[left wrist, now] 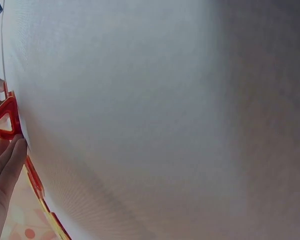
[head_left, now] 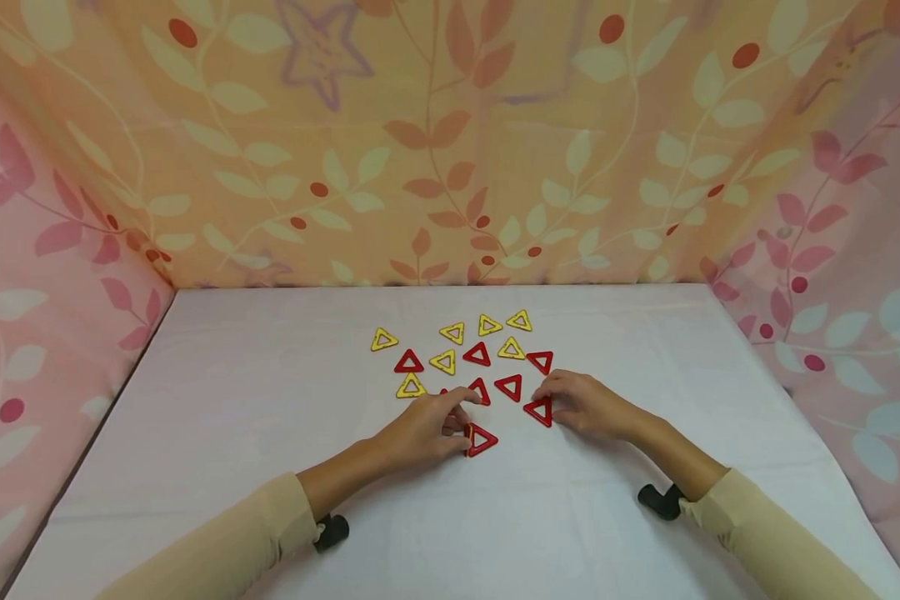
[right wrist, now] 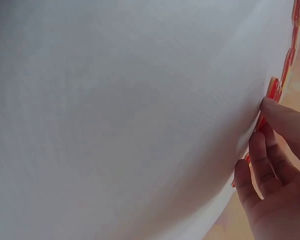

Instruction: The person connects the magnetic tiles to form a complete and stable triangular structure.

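L hand [head_left: 427, 429], fingers part-curled, pinches L red tri [head_left: 490, 440] by its L side, tip pointing R. Past a short diag. gap, R red tri [head_left: 531, 409] sits R & farther from the person, tip approx. L; R hand [head_left: 588, 404], fingers bent, pinches its R edge. Tris don't touch.

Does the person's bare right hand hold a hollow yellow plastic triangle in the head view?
No, the head view shows the bare right hand pinching a hollow red plastic triangle at its edge.
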{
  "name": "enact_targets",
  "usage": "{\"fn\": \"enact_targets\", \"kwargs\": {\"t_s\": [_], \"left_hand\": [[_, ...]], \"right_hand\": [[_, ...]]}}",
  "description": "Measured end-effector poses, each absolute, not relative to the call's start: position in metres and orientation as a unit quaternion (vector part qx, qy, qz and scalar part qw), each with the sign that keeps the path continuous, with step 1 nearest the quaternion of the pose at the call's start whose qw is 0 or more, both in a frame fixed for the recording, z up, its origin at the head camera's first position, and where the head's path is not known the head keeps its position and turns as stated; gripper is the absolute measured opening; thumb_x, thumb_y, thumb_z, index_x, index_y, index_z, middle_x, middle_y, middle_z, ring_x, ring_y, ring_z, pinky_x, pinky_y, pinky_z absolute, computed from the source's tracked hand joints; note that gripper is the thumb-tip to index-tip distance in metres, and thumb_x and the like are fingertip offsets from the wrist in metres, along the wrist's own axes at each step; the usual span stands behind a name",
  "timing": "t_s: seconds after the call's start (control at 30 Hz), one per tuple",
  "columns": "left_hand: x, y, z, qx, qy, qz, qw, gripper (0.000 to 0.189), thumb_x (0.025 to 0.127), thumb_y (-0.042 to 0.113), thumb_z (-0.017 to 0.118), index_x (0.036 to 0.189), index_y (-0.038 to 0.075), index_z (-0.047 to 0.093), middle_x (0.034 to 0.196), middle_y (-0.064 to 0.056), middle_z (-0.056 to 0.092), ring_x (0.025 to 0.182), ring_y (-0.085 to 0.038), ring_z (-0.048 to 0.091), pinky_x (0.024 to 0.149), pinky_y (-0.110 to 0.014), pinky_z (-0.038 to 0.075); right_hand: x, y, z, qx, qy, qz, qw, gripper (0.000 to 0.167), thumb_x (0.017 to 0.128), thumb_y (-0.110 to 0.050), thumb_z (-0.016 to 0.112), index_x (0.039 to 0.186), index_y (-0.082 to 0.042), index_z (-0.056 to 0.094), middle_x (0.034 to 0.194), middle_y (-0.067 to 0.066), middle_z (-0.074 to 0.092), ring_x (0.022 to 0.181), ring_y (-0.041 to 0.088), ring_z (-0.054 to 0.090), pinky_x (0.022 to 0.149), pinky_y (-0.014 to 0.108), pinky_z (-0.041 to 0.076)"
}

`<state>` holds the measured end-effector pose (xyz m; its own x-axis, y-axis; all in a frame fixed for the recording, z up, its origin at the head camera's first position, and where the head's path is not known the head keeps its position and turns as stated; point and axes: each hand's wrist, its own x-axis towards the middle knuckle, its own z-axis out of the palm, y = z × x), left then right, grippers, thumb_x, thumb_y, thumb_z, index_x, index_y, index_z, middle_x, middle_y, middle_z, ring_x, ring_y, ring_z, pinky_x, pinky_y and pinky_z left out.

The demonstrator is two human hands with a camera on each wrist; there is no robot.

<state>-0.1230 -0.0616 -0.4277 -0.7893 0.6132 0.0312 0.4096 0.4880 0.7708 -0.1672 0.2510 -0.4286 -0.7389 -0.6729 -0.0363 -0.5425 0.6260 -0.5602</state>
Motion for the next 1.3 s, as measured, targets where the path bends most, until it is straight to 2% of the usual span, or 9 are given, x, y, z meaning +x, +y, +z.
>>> {"fn": "enact_targets", "kwargs": {"t_s": [0.23, 0.53, 0.93, 1.3], "left_hand": [[-0.123, -0.061, -0.428, 0.301, 0.856, 0.403, 0.12, 0.056, 0.084, 0.012, 0.081, 0.133, 0.009, 0.054, 0.098, 0.001, 0.071, 0.092, -0.011, 0.068, 0.083, -0.02, 0.054], [-0.123, -0.06, -0.428, 0.302, 0.861, 0.393, 0.117, 0.057, 0.084, 0.014, 0.081, 0.134, 0.01, 0.054, 0.097, 0.004, 0.071, 0.09, -0.01, 0.068, 0.083, -0.021, 0.054], [-0.123, -0.062, -0.427, 0.295, 0.855, 0.407, 0.127, 0.057, 0.084, 0.013, 0.081, 0.134, 0.009, 0.053, 0.098, 0.001, 0.071, 0.088, -0.007, 0.067, 0.082, -0.021, 0.054], [-0.123, -0.063, -0.426, 0.291, 0.853, 0.413, 0.132, 0.055, 0.085, 0.012, 0.08, 0.134, 0.009, 0.054, 0.095, 0.002, 0.071, 0.085, -0.002, 0.067, 0.081, -0.02, 0.054]], "right_hand": [[-0.163, 0.242, -0.429, -0.352, 0.889, -0.263, 0.126, 0.034, 0.087, -0.001, 0.072, 0.119, -0.013, 0.07, 0.113, -0.005, 0.065, 0.107, 0.014, 0.059, 0.095, 0.04, 0.051], [-0.159, 0.229, -0.429, -0.363, 0.886, -0.272, 0.098, 0.031, 0.086, 0.0, 0.073, 0.115, -0.01, 0.07, 0.109, -0.003, 0.068, 0.103, 0.014, 0.062, 0.093, 0.042, 0.051], [-0.154, 0.21, -0.426, -0.357, 0.893, -0.254, 0.101, 0.031, 0.087, -0.007, 0.076, 0.117, -0.012, 0.07, 0.111, -0.004, 0.068, 0.105, 0.012, 0.061, 0.094, 0.039, 0.052], [-0.152, 0.195, -0.425, -0.372, 0.896, -0.224, 0.093, 0.03, 0.087, -0.006, 0.074, 0.116, -0.013, 0.071, 0.112, -0.003, 0.067, 0.108, 0.015, 0.06, 0.096, 0.042, 0.05]]}}
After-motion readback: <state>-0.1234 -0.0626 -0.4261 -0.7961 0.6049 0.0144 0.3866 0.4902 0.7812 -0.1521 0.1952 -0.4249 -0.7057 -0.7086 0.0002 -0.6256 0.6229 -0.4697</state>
